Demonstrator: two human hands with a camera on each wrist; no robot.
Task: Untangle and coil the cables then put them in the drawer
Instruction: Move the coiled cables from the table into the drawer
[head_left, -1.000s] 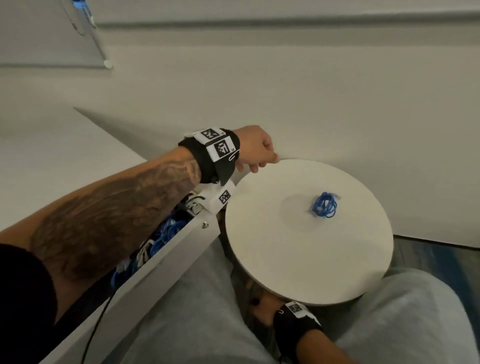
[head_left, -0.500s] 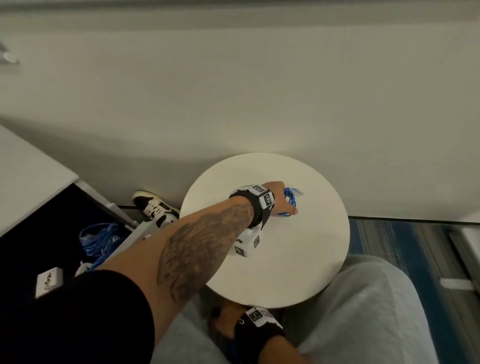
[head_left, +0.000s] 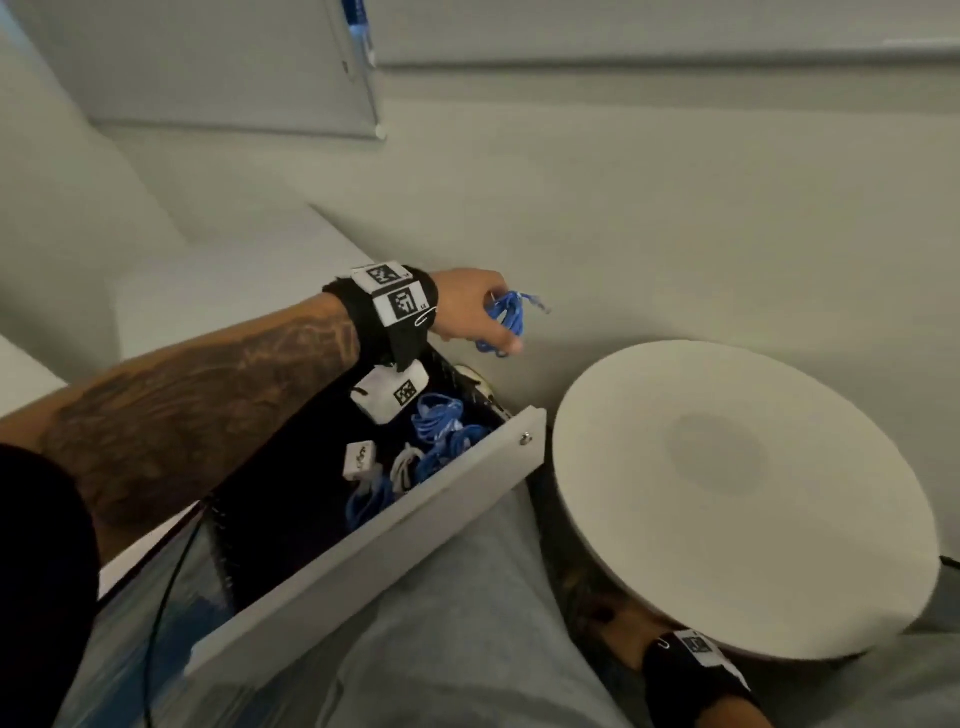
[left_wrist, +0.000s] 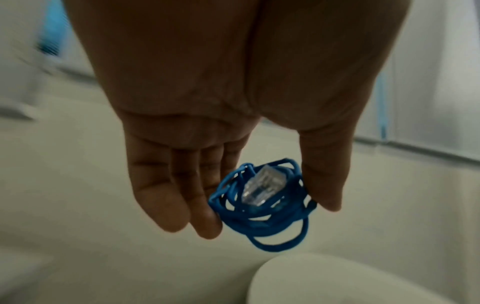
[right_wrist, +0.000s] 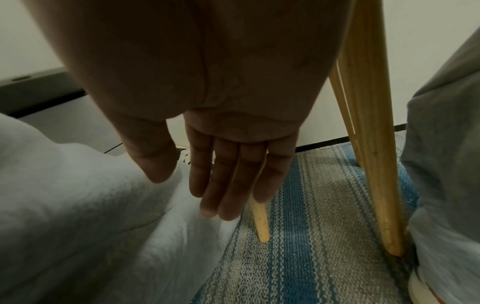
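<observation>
My left hand (head_left: 480, 314) pinches a small coiled blue cable (head_left: 506, 319) in the air, past the far end of the open drawer (head_left: 363, 551) and left of the round table. The left wrist view shows the blue cable (left_wrist: 262, 209) between thumb and fingertips, with a clear plug (left_wrist: 265, 187) on top. Several blue and white coiled cables (head_left: 441, 441) lie inside the drawer. My right hand (right_wrist: 226, 181) hangs low beside my leg under the table, fingers straight and holding nothing; in the head view only its wrist band (head_left: 691, 670) shows clearly.
A round white table (head_left: 753, 519) stands right of the drawer, its wooden legs (right_wrist: 374, 164) on striped carpet (right_wrist: 311, 246). My grey-trousered legs (head_left: 467, 623) sit against the drawer front. A white cabinet top (head_left: 234, 291) and wall lie behind.
My left hand has lifted the blue coil off the round table and carried it left, to above the far end of the open drawer. The right hand stays under the table.
</observation>
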